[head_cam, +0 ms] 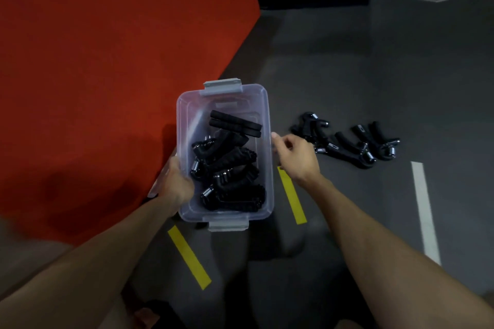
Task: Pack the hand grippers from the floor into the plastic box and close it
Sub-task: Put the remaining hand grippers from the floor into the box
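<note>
a: over grey floor, left hand grips plastic box side; several hand grippers inside, lid off.
b: right hand?
a: loosely curled, holding nothing, beside box; floor grippers just beyond.

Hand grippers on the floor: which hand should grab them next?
Probably the right hand: it holds nothing and hovers beside the loose hand grippers on the floor. The left hand is busy gripping the plastic box.

We count one clear plastic box and two yellow tape strips. We cannot count the hand grippers exactly.
</note>
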